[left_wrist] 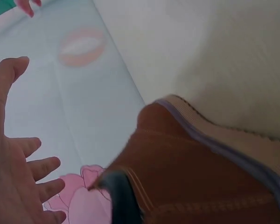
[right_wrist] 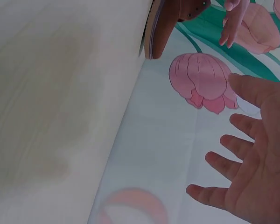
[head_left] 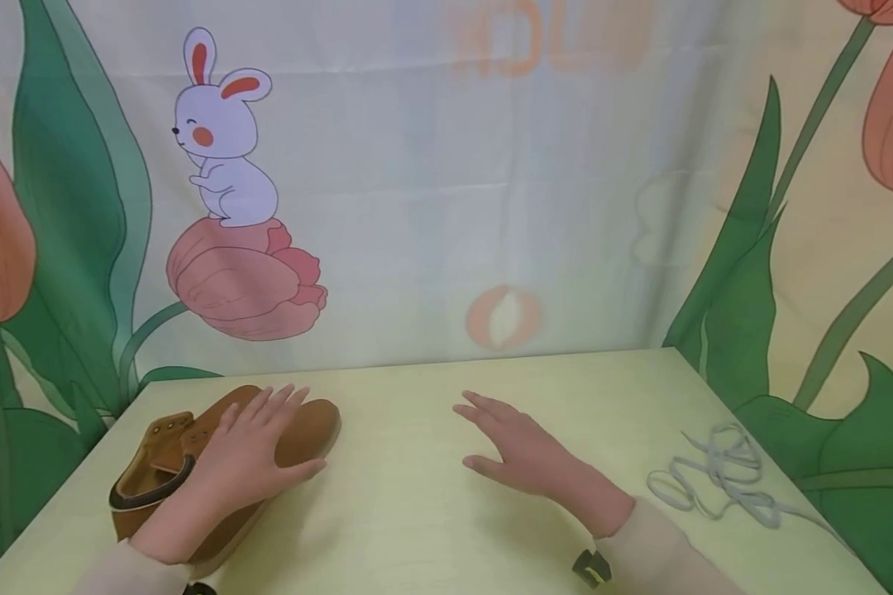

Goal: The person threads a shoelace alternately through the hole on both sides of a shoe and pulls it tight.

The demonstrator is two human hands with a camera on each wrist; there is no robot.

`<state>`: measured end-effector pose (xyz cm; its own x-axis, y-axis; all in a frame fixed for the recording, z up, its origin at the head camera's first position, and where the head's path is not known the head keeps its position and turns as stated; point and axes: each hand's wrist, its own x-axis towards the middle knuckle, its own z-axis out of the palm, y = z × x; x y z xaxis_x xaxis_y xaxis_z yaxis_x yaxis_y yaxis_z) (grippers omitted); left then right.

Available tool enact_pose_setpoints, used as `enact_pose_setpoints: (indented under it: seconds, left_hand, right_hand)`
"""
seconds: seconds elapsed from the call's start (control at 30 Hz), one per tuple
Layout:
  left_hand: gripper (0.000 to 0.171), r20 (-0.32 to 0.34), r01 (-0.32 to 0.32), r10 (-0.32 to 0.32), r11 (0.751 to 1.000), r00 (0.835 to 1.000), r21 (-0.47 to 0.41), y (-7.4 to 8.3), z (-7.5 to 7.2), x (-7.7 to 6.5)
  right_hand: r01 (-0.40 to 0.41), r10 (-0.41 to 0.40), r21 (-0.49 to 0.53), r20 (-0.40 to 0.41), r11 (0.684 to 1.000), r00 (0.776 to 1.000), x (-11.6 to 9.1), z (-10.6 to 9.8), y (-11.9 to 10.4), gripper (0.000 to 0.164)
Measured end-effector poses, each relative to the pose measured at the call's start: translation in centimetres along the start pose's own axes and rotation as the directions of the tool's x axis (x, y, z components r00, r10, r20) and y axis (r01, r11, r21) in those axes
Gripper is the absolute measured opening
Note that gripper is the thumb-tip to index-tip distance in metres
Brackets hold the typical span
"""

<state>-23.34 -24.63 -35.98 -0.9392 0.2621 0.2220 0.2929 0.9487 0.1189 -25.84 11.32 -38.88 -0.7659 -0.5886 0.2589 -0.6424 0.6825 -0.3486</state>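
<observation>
A brown suede shoe [head_left: 314, 430] with a dark collar and pale sole lies at the table's left, toe pointing to the far right. My left hand [head_left: 249, 450] is spread flat over its middle with straight fingers. The left wrist view shows that hand [left_wrist: 16, 186] open beside the shoe [left_wrist: 191, 177], and whether it touches I cannot tell. My right hand [head_left: 521, 450] hovers open, palm down, over the middle of the table and holds nothing. In the right wrist view, this hand [right_wrist: 256, 177] has its fingers spread, with the shoe's toe [right_wrist: 165, 18] far off.
The pale yellow-green table [head_left: 417, 512] carries a loose grey shoelace [head_left: 722, 479] in a tangle near its right edge. A printed cloth backdrop with a rabbit [head_left: 223, 140] and tulips hangs close behind and on both sides of the table.
</observation>
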Motion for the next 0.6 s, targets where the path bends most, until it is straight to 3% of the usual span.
enact_pose_setpoints:
  seconds: [0.13, 0.23, 0.3, 0.43, 0.53, 0.6]
  left_hand:
    - [0.097, -0.027, 0.054, -0.055, 0.998, 0.998, -0.024, -1.4, -0.5, -1.0]
    - [0.095, 0.002, 0.136, -0.137, 0.988, 0.991, -0.072, -2.5, -0.6, -1.4]
    - [0.092, 0.053, 0.213, -0.209, 0.972, 0.977, -0.097, -3.1, -0.6, -1.7]
    - [0.091, 0.173, 0.344, -0.323, 0.932, 0.930, -0.109, -4.3, -0.1, -2.2]
    - [0.082, 0.223, 0.382, -0.354, 0.919, 0.908, -0.098, -4.8, 0.8, -2.5]
    - [0.071, 0.226, 0.384, -0.356, 0.919, 0.907, -0.093, -4.8, 1.5, -2.6]
  right_hand:
    - [0.031, -0.031, 0.005, 0.003, 1.000, 1.000, 0.6, 0.8, -1.1, 0.059]
    - [0.049, -0.049, 0.006, 0.011, 0.999, 0.999, 1.1, 1.4, -1.7, 0.057]
    - [0.059, -0.059, 0.009, 0.018, 0.998, 0.998, 1.3, 1.8, -2.1, 0.055]
    - [0.076, -0.076, 0.007, 0.032, 0.997, 0.997, 1.4, 2.5, -2.7, 0.052]
    - [0.078, -0.078, -0.003, 0.047, 0.997, 0.996, 1.4, 3.0, -3.1, 0.050]
    - [0.080, -0.078, -0.017, 0.064, 0.997, 0.995, 1.3, 3.2, -3.2, 0.050]
